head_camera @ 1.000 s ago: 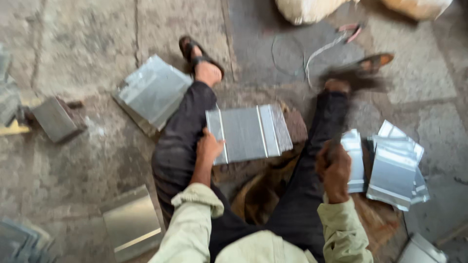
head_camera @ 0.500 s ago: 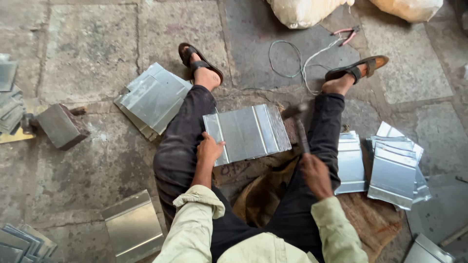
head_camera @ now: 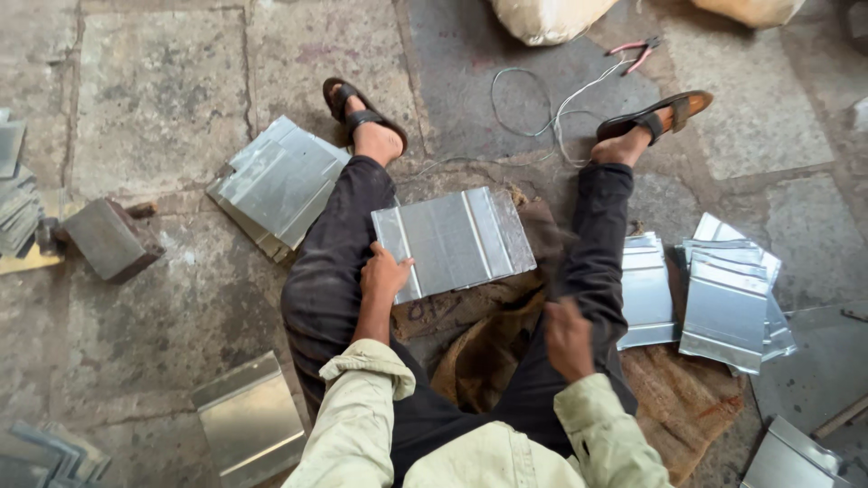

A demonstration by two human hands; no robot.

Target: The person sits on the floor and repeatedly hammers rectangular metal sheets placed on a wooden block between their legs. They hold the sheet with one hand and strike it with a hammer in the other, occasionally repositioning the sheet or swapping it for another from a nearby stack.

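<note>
The person sits on the stone floor, legs spread. The left hand grips the near-left edge of a ribbed metal sheet lying between the knees on brown sacking. The right hand, blurred, hovers near the right thigh; I cannot tell whether it is open or closed. Stacked sheets lie right.

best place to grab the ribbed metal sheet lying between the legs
Probably the near left edge of the grey ribbed metal sheet, where the left hand already rests. That edge faces the person and is free; the right hand could come in at the bare near right corner.
</note>
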